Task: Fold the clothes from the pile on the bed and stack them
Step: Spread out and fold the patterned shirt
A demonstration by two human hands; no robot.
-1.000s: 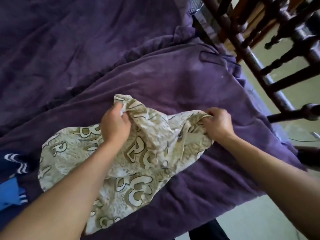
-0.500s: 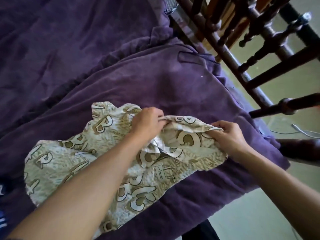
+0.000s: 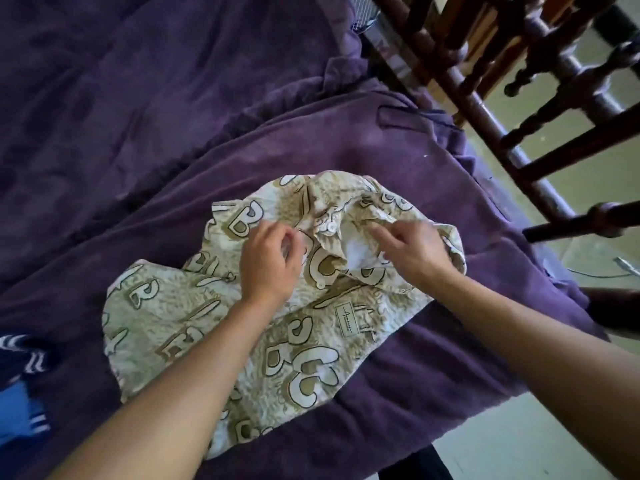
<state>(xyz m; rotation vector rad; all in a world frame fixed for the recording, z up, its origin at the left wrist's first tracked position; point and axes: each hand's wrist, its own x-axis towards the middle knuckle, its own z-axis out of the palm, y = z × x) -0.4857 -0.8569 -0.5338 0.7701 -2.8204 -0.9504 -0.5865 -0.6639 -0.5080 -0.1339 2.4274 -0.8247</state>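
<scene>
Beige shirt (image 3: 166,306), near edge hidden | left hand (image 3: 270,261) curled, grip unclear | right hand (image 3: 414,254) outstretched, touching it

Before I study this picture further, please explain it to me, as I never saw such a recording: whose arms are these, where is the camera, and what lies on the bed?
There is no machine here: a person works with two bare hands. The camera sits on the person's head and looks forward and down, so both arms enter from the bottom. On the purple blanket of the bed lies a beige button-up shirt printed with big letters, crumpled near its collar. The left hand is over the shirt with curled fingers. The right hand lays its index finger on the cloth near the collar. Whether either hand pinches cloth, I cannot tell. At the left edge lies a blue and white striped garment. At the upper right stands a dark wooden frame with turned spindles.
</scene>
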